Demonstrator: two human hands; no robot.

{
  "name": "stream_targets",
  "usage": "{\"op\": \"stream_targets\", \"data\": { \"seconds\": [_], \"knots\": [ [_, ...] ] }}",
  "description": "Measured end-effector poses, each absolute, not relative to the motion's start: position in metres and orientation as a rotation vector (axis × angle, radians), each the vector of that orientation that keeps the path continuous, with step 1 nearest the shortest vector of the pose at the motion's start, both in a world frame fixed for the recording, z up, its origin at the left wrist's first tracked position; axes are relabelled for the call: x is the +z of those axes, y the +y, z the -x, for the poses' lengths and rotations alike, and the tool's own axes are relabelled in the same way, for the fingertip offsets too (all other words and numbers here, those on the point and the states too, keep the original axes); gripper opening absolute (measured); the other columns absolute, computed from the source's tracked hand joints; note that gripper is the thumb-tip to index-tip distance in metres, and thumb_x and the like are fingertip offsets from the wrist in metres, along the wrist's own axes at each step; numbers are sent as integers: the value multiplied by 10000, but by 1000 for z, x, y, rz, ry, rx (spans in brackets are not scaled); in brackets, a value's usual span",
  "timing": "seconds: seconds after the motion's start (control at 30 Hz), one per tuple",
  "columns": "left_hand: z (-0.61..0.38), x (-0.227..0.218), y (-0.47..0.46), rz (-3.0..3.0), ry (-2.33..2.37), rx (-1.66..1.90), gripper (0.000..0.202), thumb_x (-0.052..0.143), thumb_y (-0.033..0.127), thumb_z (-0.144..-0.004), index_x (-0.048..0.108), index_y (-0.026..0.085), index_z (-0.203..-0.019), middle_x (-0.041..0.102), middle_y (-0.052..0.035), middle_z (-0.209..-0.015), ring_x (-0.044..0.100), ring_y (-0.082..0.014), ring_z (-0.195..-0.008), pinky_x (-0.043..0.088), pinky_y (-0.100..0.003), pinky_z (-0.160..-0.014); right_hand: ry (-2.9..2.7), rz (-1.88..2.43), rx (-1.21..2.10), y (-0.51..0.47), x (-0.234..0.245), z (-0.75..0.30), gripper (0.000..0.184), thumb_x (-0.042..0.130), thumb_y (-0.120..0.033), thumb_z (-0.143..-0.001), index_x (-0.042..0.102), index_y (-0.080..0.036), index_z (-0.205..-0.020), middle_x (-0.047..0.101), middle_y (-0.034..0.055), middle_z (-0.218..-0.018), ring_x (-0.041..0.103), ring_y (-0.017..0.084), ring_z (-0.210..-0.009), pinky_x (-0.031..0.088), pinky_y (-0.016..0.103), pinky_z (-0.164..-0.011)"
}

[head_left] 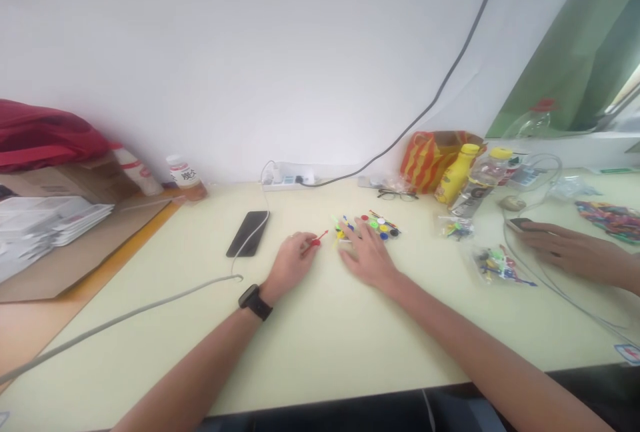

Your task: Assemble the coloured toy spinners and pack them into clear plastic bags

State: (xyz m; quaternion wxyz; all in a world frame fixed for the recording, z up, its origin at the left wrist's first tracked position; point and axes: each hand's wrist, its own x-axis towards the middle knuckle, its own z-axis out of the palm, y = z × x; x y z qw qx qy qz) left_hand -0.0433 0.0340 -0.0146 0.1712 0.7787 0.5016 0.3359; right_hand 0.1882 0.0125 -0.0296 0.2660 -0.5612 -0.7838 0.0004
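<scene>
My left hand [293, 260], with a black watch on the wrist, is closed low over the table, thumb and fingers pinching small red plastic pieces. A red disc [316, 243] shows at its fingertips, and a thin red arrow [323, 235] points away from them to the upper right. My right hand [369, 255] lies palm down with its fingers apart, over small yellow, blue and green plastic pieces [340, 235]. Just beyond it are coloured round discs [383, 228] in red, green, white, yellow, blue and black, with thin sticks beside them. My fingers hide part of these pieces.
A black phone [247, 234] lies left, crossed by a white cable. Behind are a power strip [287, 177] and glasses [397, 195]. To the right stand bottles [457, 173], bags of plastic parts [497, 265] and another person's hand [565, 245] on a mouse. A cardboard box [75, 182] stands left.
</scene>
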Motion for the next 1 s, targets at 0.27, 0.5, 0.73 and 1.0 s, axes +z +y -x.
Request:
{"op": "stream_targets", "data": {
  "seconds": [0.27,0.5,0.73,1.0],
  "knots": [
    [48,-19,38,-2106,1462,1051,188,518,221,-959,698,208,-1013,749,-68,-1045,682,-229,-940,547,-405,-902,-2180,1356,141,23,-33,-187,447,524,-305,-969,564,-222,-1407,509,121,-1523,469,289,-1395,403,494,-1163],
    [51,-24,40,-2095,1414,1072,302,431,226,-1006,649,208,-1214,711,-97,-1209,668,-242,-1104,510,-441,-1016,-2276,1195,267,-4,-23,-192,448,503,-287,-988,538,-234,-1431,492,104,-1543,466,267,-1413,416,476,-1177],
    [48,-19,35,-2096,1303,980,329,482,287,-1004,619,205,-1292,692,-103,-1294,648,-250,-1189,484,-439,-1079,-2385,1054,387,-51,-11,-194,464,479,-290,-1014,511,-233,-1472,469,90,-1568,416,258,-1457,391,465,-1207],
    [37,18,8,-2014,941,772,388,453,448,-1041,646,247,-1310,691,-71,-1322,638,-257,-1223,490,-419,-1086,-2409,957,263,-50,-9,-191,442,521,-252,-973,547,-272,-1413,324,80,-1644,276,295,-1526,345,527,-1222]
  ]
}}
